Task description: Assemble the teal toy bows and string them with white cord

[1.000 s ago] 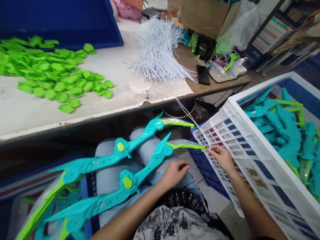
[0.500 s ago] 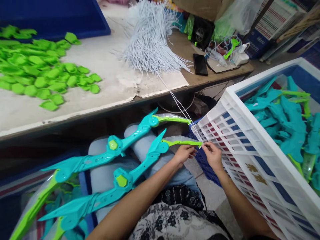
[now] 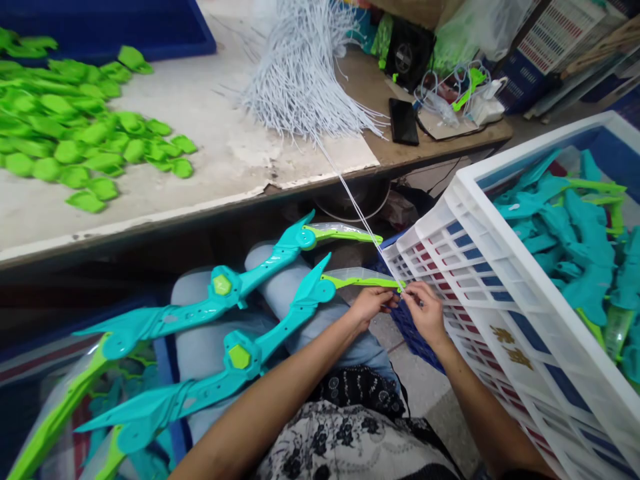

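Observation:
Two teal and green toy bows lie across my lap, the farther bow (image 3: 187, 319) and the nearer bow (image 3: 187, 397). My left hand (image 3: 373, 307) is closed at the green tip of the nearer bow; what its fingers pinch is hidden. Against the same tip, my right hand (image 3: 424, 310) pinches the white strings (image 3: 356, 208). These run taut up to a big bundle of white strings (image 3: 305, 80) on the table, passing over the farther bow's tip.
On the table (image 3: 220, 160) are green pieces (image 3: 90, 127), a blue tray (image 3: 115, 30), a black phone (image 3: 403, 121) and a fan (image 3: 406, 57). A white crate (image 3: 463, 220) of teal parts stands at the right, a blue bin (image 3: 173, 407) at lower left.
The view has shifted slightly. The strings now lie closer together, and my right fingers sit tighter against the nearer bow's tip.

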Motion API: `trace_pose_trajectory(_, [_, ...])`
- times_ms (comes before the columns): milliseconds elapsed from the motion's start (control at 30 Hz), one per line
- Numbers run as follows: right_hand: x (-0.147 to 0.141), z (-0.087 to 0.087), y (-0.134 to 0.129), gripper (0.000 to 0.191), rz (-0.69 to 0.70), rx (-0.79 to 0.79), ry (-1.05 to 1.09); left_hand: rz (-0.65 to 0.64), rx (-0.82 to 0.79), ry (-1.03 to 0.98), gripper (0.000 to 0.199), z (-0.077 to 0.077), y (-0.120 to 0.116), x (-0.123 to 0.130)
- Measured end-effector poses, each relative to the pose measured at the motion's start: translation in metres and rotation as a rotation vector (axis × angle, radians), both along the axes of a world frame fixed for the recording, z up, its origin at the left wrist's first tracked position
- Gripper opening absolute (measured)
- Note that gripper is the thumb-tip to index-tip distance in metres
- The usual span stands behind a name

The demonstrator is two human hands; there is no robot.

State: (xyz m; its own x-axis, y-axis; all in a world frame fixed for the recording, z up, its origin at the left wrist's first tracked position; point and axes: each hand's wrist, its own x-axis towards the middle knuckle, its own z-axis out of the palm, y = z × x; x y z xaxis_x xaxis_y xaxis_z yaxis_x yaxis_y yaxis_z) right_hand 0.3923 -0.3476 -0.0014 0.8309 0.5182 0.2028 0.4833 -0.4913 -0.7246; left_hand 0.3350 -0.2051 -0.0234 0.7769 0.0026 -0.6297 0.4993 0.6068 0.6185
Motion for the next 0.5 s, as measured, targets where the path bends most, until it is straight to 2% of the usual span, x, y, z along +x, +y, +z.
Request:
trace_pose_trajectory(200, [0.0022,0.0010,0.0034,0.015,-0.102,0.025,0.017,-0.007,-0.012,0.005,0.010,-0.0008,-0.0005,0.0008])
trace_pose_trajectory(500, [0.0018,0.0017,0.0024,0.016,0.010,-0.061,-0.208,0.005,-0.031,-0.004,0.011,-0.0024,-0.0004,-0.0004])
